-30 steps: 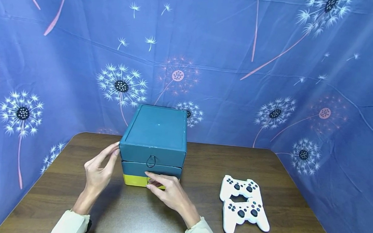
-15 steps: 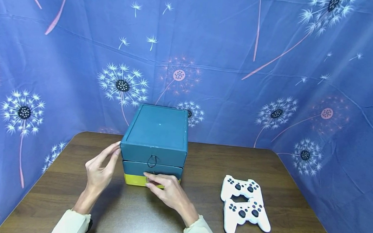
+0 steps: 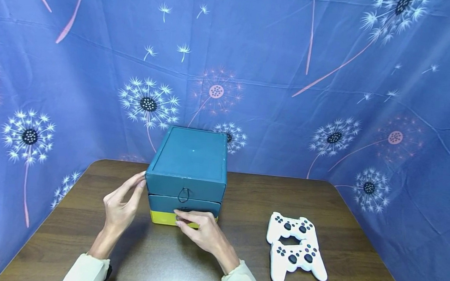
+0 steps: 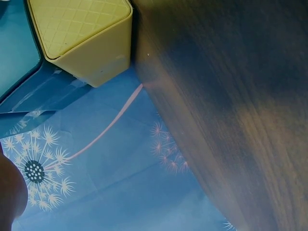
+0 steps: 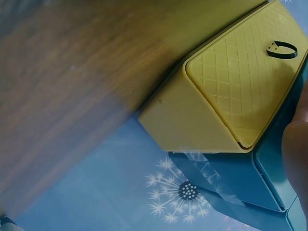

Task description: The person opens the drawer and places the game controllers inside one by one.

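Observation:
In the head view, a stack of small drawers stands on the table, with a teal top drawer [image 3: 203, 189], a teal middle drawer [image 3: 160, 203] and a yellow bottom drawer [image 3: 163, 217]. All look pushed in. My left hand [image 3: 120, 207] touches the upper left front edge of the stack with extended fingers and thumb. Low at the front, my right hand [image 3: 205, 232] has its fingers curled around a dark loop handle, mostly hidden behind them. The yellow drawer's black loop [image 5: 284, 50] hangs free in the right wrist view. The top drawer's loop [image 3: 184, 195] is also untouched.
Two white game controllers [image 3: 299, 259] lie one in front of the other on the right of the brown wooden table [image 3: 252, 210]. A blue cloth [image 3: 268, 117] with dandelion prints hangs behind and beside the table. Clear tape [image 5: 211, 175] runs along the stack's side.

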`<state>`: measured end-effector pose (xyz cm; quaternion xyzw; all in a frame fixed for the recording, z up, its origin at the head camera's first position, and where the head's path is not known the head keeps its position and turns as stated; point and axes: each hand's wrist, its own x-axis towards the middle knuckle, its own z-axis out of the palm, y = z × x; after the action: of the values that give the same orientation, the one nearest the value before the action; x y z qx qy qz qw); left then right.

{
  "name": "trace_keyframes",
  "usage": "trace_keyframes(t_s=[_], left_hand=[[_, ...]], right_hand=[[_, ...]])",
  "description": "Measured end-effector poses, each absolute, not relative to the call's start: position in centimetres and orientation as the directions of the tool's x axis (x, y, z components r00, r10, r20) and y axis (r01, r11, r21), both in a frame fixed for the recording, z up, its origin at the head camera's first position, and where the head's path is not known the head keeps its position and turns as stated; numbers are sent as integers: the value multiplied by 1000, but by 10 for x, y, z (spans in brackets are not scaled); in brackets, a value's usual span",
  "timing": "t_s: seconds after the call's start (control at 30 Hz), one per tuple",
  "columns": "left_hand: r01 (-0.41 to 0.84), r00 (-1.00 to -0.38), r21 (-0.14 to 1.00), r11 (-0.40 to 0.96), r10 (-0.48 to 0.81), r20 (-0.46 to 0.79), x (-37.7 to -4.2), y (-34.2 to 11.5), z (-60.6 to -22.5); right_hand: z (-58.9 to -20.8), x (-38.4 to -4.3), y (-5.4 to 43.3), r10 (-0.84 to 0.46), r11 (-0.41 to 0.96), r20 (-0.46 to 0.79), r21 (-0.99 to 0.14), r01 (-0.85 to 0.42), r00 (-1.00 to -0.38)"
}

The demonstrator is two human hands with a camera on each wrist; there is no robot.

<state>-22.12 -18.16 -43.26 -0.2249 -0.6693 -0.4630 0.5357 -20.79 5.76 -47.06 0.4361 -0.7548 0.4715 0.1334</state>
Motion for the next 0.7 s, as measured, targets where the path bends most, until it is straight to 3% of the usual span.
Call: trace_keyframes(t_s=[0.7], left_hand=[[803,-320,375,464,-195,927,-217,-179,-427]], right_hand=[[-474,-206,56,-508,159,660,-560,-813,-554]])
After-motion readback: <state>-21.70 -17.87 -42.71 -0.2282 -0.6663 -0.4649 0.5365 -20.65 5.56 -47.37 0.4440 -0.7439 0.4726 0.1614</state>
